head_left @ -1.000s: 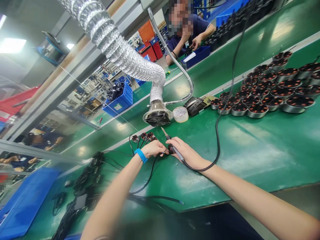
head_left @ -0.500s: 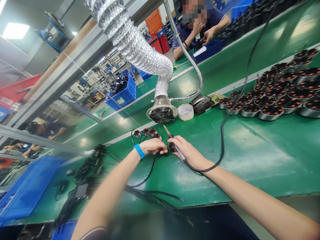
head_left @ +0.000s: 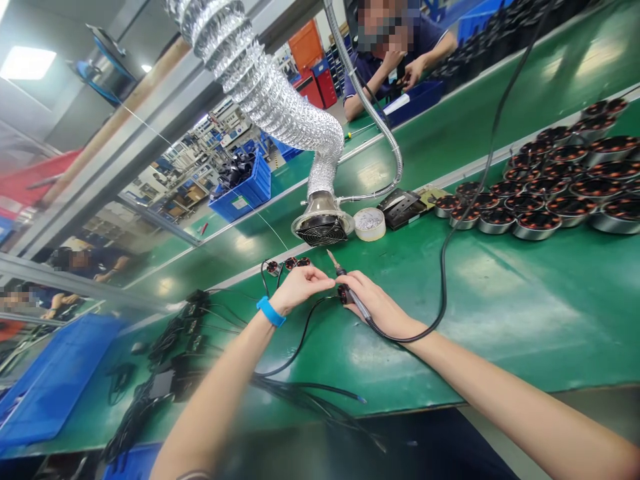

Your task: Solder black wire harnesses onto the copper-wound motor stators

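One small motor (head_left: 344, 294) half-hidden beside right hand (head_left: 380, 300) gripping soldering iron (head_left: 341, 272).

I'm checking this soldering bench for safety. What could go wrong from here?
The soldering iron in the right hand has its tip close to the bare fingertips of the left hand, so a slip might burn them. Its black cord loops across the bench and might snag. The small motor appears to rest unclamped on the green mat, so it may shift.
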Demonstrator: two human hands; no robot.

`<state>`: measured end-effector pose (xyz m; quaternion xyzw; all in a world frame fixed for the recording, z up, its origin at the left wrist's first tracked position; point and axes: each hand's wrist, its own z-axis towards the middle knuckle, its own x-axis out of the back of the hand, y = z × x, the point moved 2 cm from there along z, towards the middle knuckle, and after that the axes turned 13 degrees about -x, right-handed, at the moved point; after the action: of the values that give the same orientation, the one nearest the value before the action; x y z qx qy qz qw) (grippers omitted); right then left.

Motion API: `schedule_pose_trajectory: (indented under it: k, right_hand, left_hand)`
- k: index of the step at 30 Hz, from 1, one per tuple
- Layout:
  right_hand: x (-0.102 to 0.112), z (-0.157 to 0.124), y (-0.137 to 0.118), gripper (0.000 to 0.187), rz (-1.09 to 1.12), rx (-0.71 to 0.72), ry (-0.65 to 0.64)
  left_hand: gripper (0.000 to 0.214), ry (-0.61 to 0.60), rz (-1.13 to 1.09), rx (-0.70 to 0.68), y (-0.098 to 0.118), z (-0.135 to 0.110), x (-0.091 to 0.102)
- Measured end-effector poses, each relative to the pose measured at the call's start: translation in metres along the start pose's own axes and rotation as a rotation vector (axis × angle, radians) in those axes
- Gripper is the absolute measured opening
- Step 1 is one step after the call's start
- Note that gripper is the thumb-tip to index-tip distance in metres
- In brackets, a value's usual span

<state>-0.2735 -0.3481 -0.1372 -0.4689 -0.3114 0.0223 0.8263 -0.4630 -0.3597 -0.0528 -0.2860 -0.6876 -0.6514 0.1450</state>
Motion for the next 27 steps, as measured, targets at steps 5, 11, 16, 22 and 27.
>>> schedule_pose_trajectory:
  k: [5, 11, 16, 22, 27]
  right_hand:
    - [-0.001, 0.000, 0.003, 0.056, 0.037, 0.006, 0.007]
    - [-0.001, 0.000, 0.006, 0.056, 0.052, 0.006, 0.021]
    - [-0.001, 0.000, 0.008, 0.056, 0.053, 0.017, 0.027]
    - [-0.003, 0.001, 0.008, 0.057, 0.042, 0.024, 0.024]
    - [-0.002, 0.002, 0.007, 0.055, 0.051, 0.024, 0.016]
  left_hand:
    - [0.024, -0.040, 0.238, -0.377, 0.013, -0.019, -0.018]
    - [0.026, -0.085, 0.976, -0.554, 0.003, -0.027, -0.042]
    - [0.031, -0.154, 1.289, -0.666, 0.002, -0.031, -0.046]
    - [0.026, -0.173, 1.275, -0.613, -0.006, -0.032, -0.040]
    - [0.032, -0.066, 1.191, -0.585, -0.021, -0.030, -0.038]
